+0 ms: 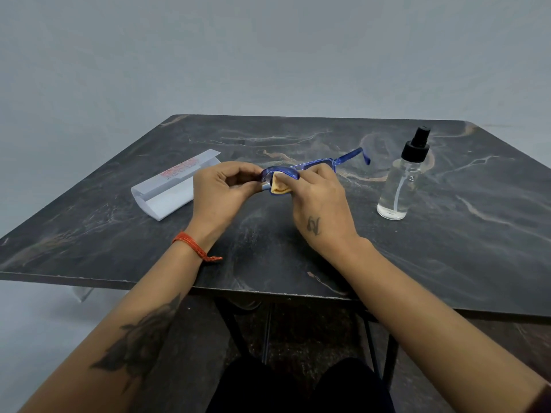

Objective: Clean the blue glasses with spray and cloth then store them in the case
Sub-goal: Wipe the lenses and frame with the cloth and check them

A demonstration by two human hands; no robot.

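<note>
Two bare hands meet over the middle of a dark marbled worktop [298,234]. The left hand [220,195] has its grip closed on the near end of a pair of blue glasses [313,166], fingers curled round the frame by one lens. The right hand [319,204] pinches a small folded yellow cloth [280,184] and presses it against that same lens; its grip is closed on the cloth. The glasses are held just above the worktop, their far arm open and pointing toward 2 o'clock.

At about 9 o'clock from the hands, close beside the left hand, a white glasses case [173,186] lies open on the worktop, with red lettering on its lid. At about 3 o'clock, well apart from the right hand, a clear spray bottle [399,186] with a black nozzle stands upright, holding clear liquid.

An orange thread band [193,247] circles the left wrist. Both forearms are bare and tattooed.
</note>
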